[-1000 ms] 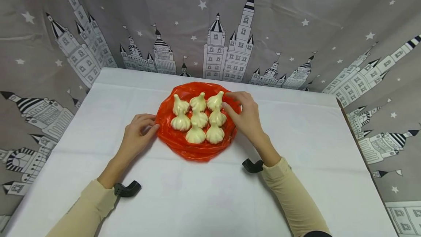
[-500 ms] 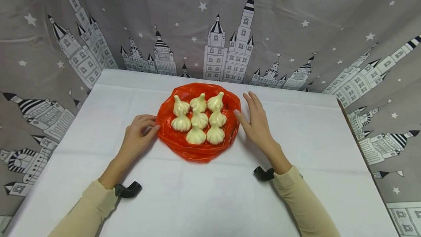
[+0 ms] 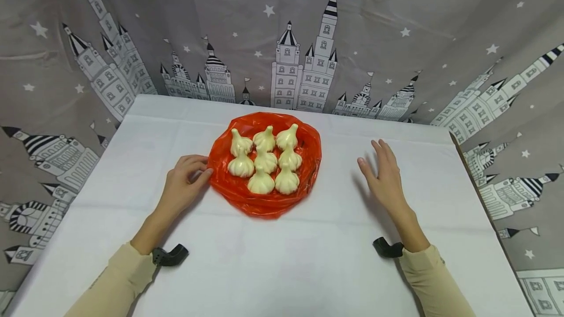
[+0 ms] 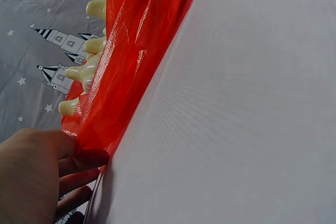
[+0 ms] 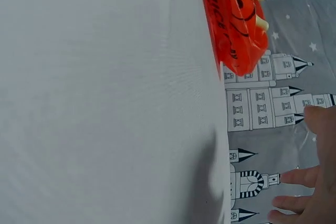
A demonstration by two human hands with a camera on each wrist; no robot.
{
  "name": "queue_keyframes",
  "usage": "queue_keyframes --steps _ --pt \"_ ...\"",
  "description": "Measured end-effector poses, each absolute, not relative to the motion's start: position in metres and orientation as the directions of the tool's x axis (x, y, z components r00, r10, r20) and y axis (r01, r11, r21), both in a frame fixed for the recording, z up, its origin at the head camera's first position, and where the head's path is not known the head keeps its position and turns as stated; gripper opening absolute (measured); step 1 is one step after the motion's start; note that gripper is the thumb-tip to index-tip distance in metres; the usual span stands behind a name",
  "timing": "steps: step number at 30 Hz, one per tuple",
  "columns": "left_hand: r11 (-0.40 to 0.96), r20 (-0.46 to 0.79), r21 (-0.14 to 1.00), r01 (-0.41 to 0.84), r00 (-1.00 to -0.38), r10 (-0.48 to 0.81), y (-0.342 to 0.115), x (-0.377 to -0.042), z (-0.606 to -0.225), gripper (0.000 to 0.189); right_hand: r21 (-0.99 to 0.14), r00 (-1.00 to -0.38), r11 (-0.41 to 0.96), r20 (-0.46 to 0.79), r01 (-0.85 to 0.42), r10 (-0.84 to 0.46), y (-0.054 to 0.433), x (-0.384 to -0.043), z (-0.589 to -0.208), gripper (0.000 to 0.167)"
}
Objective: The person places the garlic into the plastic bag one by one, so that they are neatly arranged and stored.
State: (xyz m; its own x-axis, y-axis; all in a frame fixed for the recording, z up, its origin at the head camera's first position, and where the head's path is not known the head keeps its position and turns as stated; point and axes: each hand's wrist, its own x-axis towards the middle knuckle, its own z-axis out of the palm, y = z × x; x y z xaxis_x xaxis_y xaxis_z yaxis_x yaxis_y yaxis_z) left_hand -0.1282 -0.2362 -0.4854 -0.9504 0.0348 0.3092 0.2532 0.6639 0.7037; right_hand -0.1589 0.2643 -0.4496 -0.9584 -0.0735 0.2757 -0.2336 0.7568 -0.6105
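Note:
A red plastic bag (image 3: 262, 209), its edge rolled down into a round, bowl-like shape, stands on the white-covered table. Inside it sit several pale, glossy garlic bulbs (image 3: 261, 183), grouped close together with stems up. My left hand (image 3: 180, 185) pinches the bag's left edge between thumb and fingers; the left wrist view shows the red plastic (image 4: 131, 72) running up from those fingertips. Well to the right of the bag, my right hand (image 3: 387, 185) hovers over the cloth with extended, spread fingers, holding nothing. Dark print marks the bag's side (image 5: 239, 24) in the right wrist view.
A white cloth (image 3: 282, 263) covers the table, whose right edge (image 3: 484, 199) runs diagonally. Behind and at both sides hangs a grey curtain (image 3: 246, 9) printed with castles and stars. A black device (image 3: 169, 255) is worn on each wrist.
My right hand has let go of the bag's right side and drawn away to the right, its fingers spread. My left hand and the bag with the garlic bulbs have stayed in place.

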Motion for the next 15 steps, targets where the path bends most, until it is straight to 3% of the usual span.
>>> queue_keyframes --steps 9,15 --pt "0.625 0.339 0.724 0.292 -0.940 0.045 -0.236 -0.132 -0.487 0.012 -0.573 -0.963 0.793 0.262 -0.206 -0.061 0.276 -0.155 -0.450 0.071" --pt "0.652 0.287 0.720 0.238 -0.957 0.032 -0.251 -0.129 -0.480 0.022 -0.559 -0.960 0.806 0.277 -0.196 -0.041 0.294 -0.145 -0.450 0.071"
